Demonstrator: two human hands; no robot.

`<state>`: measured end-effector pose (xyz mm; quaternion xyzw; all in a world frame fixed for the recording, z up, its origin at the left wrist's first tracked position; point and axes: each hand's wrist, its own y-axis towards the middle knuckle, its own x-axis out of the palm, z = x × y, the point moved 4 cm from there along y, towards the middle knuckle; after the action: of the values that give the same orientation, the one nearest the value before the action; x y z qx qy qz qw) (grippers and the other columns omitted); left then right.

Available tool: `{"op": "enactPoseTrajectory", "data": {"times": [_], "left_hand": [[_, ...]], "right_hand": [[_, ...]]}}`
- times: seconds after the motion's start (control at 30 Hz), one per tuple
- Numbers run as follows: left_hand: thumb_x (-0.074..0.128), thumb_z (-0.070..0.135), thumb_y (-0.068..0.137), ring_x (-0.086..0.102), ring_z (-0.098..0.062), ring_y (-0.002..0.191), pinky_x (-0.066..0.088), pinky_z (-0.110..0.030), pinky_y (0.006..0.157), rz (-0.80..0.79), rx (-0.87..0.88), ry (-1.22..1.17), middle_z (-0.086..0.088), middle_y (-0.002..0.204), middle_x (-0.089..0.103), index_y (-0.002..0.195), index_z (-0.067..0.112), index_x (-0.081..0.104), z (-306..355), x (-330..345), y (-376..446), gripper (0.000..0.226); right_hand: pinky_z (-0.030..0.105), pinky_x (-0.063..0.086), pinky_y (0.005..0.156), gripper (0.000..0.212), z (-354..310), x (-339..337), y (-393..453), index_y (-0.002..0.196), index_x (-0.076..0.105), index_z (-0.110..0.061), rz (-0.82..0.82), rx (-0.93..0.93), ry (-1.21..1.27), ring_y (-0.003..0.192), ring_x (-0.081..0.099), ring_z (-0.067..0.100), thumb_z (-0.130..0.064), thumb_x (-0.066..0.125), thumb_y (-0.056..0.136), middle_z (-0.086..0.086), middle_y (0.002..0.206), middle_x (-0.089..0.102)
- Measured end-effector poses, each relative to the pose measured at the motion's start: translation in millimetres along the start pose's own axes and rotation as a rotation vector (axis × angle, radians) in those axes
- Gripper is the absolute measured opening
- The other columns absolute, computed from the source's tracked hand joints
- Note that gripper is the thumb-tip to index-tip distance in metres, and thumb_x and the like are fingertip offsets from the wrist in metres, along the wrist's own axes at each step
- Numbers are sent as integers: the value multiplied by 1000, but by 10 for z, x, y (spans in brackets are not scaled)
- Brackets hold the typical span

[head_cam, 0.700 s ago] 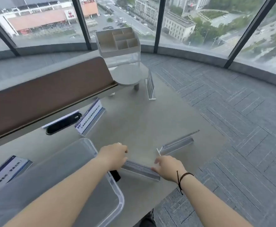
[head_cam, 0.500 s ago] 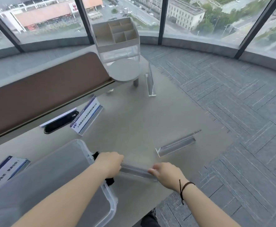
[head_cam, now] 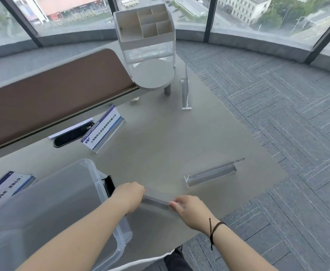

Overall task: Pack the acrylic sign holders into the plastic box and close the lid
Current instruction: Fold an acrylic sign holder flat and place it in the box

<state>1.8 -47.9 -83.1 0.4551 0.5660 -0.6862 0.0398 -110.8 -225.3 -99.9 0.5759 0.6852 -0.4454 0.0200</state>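
- Two hands of mine grip one clear acrylic sign holder (head_cam: 156,200), a long thin strip held just above the smooth grey tabletop (head_cam: 160,143), beside the plastic box (head_cam: 93,173).
- My left hand (head_cam: 129,195) is clenched over its left end, fingers curled under and hidden; my right hand (head_cam: 189,209) pinches the right end, fingers (head_cam: 175,204) on the edge. A dark cord circles my right wrist.
- That box is translucent, with rounded corners and a black latch (head_cam: 108,185) on its near end; it lies at my left forearm.
- More holders sit well apart: a clear angled one (head_cam: 211,176) to the right, one with a printed white-and-blue card (head_cam: 103,131) farther back, an upright clear one (head_cam: 185,90) near the round white stand (head_cam: 152,74), and a carded one (head_cam: 5,186) at far left.
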Motion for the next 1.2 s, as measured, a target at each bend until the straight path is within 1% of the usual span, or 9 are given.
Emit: {"op": "enactPoseTrajectory", "data": {"times": [0.17, 0.33, 0.43, 0.6, 0.73, 0.83, 0.93, 1.1, 1.2], "left_hand": [[45, 0, 86, 57, -34, 82, 48, -37, 70, 66, 49, 32, -16, 95, 61, 84, 7, 63, 112, -160, -76, 19], [46, 2, 91, 46, -29, 79, 37, -34, 64, 180, 94, 158, -9, 94, 56, 94, 11, 65, 167, -385, -327, 21], [43, 4, 93, 40, -27, 79, 33, -34, 63, 270, 79, 128, -6, 90, 49, 98, 12, 65, 46, -628, -613, 24], [41, 6, 95, 49, -27, 88, 38, -33, 65, 421, 39, 83, -3, 98, 53, 102, 16, 65, -363, -1016, -1214, 27], [46, 13, 95, 55, -25, 91, 37, -31, 63, 492, 2, 46, 3, 91, 50, 100, 23, 66, -792, -1128, -1683, 22], [50, 18, 94, 61, -22, 93, 44, -30, 61, 558, -40, -34, 8, 96, 60, 102, 30, 67, -1222, -1001, -1994, 23], [51, 28, 93, 60, -19, 95, 53, -38, 77, 551, -97, -172, 10, 99, 61, 101, 36, 67, -1708, -716, -2269, 20], [59, 41, 89, 58, -14, 110, 50, -37, 90, 530, -226, -388, 13, 114, 62, 104, 41, 69, -2385, 17, -2466, 18], [57, 49, 89, 50, -13, 123, 43, -37, 100, 547, -329, -514, 14, 133, 55, 120, 42, 62, -2692, 540, -2487, 31]], "right_hand": [[35, 45, 95, 56, -43, 57, -60, 124, 57, -28, -19, -49, -216, 114, 57, 23, -67, 52, 84, -1, 121, 60], [34, 43, 88, 41, -115, -13, -180, 125, 55, -27, 53, -107, -343, 111, 57, 23, -52, 47, 95, -2, 120, 61], [32, 42, 76, 34, -375, -149, -272, 121, 56, -28, 132, -187, -375, 104, 59, 22, -49, 44, 97, -5, 113, 63], [35, 44, 73, 27, -1119, -398, -500, 115, 56, -32, 242, -323, -446, 100, 61, 24, -47, 44, 97, -4, 107, 65], [34, 33, 62, 23, -1730, -466, -702, 84, 41, -28, 232, -441, -510, 86, 57, 27, -47, 43, 96, -3, 85, 58], [36, 37, 61, 30, -2204, -406, -869, 81, 41, -21, 204, -514, -573, 79, 54, 28, -47, 40, 97, -2, 78, 55], [37, 46, 64, 31, -2653, -127, -967, 82, 47, -19, 125, -583, -603, 76, 54, 27, -44, 38, 97, -1, 79, 60], [34, 35, 61, 37, -3070, 781, -769, 72, 45, -17, -10, -588, -632, 70, 44, 29, -43, 39, 98, 0, 70, 49], [34, 39, 62, 38, -3112, 1393, -519, 67, 42, -19, -110, -524, -612, 73, 52, 32, -41, 39, 98, 4, 75, 55]]}}
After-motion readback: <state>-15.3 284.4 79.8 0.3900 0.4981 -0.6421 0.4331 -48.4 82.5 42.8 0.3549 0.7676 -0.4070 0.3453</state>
